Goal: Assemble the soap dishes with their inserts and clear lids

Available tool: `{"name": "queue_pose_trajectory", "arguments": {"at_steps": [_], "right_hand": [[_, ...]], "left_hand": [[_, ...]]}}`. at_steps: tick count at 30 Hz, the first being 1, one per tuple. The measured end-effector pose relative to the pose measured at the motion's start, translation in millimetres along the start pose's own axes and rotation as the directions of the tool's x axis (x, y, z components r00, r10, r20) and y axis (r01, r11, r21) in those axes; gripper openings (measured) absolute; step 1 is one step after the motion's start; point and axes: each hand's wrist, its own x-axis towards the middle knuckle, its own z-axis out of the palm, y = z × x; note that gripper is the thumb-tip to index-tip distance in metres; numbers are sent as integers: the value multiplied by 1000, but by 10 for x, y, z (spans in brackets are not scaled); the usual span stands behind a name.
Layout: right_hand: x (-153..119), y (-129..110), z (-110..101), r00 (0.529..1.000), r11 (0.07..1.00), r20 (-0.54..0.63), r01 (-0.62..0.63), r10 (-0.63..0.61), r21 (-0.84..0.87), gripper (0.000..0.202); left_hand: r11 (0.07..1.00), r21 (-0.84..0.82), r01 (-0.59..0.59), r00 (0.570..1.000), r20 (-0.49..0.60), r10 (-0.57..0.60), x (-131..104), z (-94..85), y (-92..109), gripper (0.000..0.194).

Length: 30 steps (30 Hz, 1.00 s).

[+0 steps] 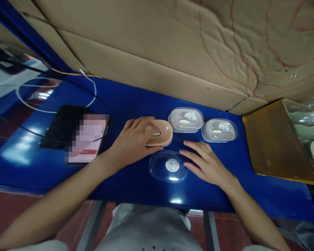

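Note:
My left hand (pixel 137 136) spans a peach oval plastic box (pixel 165 131), thumb along its near side and fingers over its far side. A small pale piece shows in a slot on the box's top, partly behind the fingers. Just nearer to me lies a clear oval lid (pixel 157 169) with a round white label. My right hand (pixel 205 161) is open and palm down, its fingertips at the lid's right edge; whether they press on it I cannot tell. Beyond my hands sit two greyish oval boxes under clear labelled lids, a left one (pixel 178 122) and a right one (pixel 210 131).
Left on the blue table (pixel 131 190) lie a lit tablet (pixel 87 139) and a black flat case (pixel 60 127), with cables around them. A cardboard box (pixel 267 139) holding plastic-wrapped items stands at the right. Cardboard sheeting (pixel 146 45) rises along the back.

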Motion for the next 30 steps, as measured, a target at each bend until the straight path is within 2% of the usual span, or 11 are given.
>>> {"name": "queue_pose_trajectory", "arguments": {"at_steps": [4,10,16,20,26,30], "right_hand": [[-6,21,3,1000,1000,1,-8,8,-14,39],[-10,30,21,1000,1000,14,-10,10,-9,39],[-19,43,32,1000,1000,21,-9,10,-26,37],[-37,39,30,998,999,55,-32,32,2,43],[-39,-52,26,994,996,107,-7,-3,91,71],[-33,-74,30,992,994,122,-6,-8,109,68]], "left_hand": [[1000,-14,-6,1000,-18,5,6,-36,30,38],[999,-31,19,1000,-14,-19,8,-23,5,32],[1000,-18,3,997,-82,-5,-6,-38,-1,31],[1000,3,12,1000,-8,-12,-16,-28,-14,36],[1000,13,-19,998,58,19,-41,-22,-66,46],[999,26,-31,996,82,29,-25,-56,-145,45]]}}
